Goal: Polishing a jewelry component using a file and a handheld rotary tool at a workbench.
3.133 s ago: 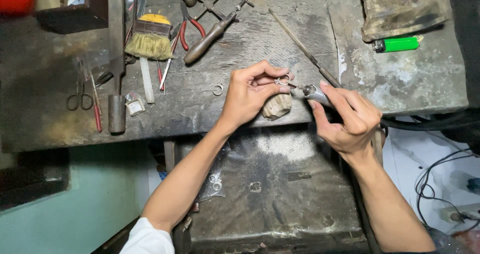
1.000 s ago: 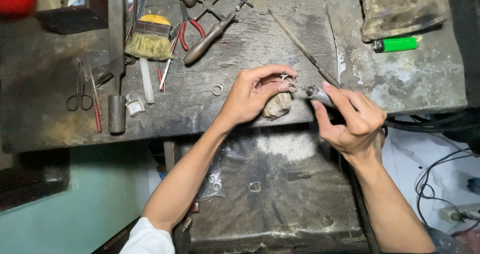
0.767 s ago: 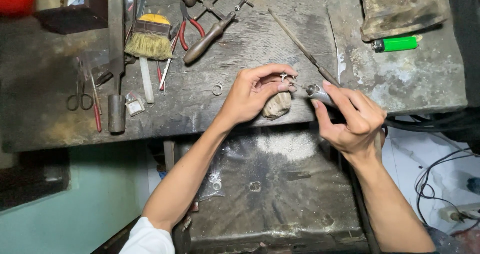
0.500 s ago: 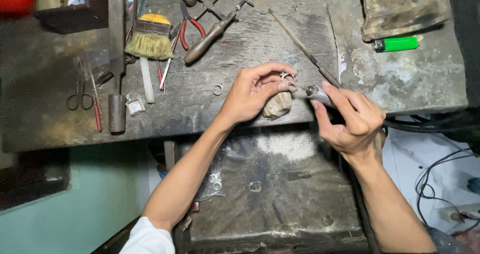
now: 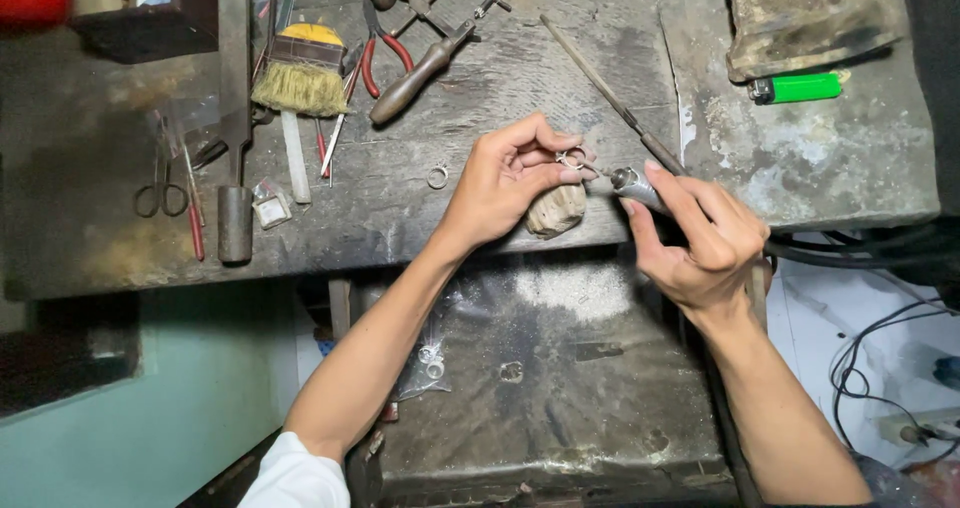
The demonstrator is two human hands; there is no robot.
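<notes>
My left hand (image 5: 505, 183) pinches a small silver ring (image 5: 571, 158) between thumb and fingertips, resting it on a worn wooden bench peg (image 5: 556, 209) at the bench edge. My right hand (image 5: 700, 238) grips a metal rotary handpiece (image 5: 636, 185) like a pen, its thin tip touching the ring. A dark hose (image 5: 850, 253) runs from the handpiece off to the right.
On the dark workbench (image 5: 100, 168) lie another small ring (image 5: 437, 176), a yellow brush (image 5: 298, 78), red-handled pliers (image 5: 384, 44), a wooden-handled saw frame (image 5: 425, 63), scissors (image 5: 160, 183), a long file (image 5: 610, 93) and a green lighter (image 5: 798, 88). A dusty catch tray (image 5: 560, 368) hangs below.
Over three seconds the hands shifted slightly right and down onto the peg. In the last second, nothing has visibly moved.
</notes>
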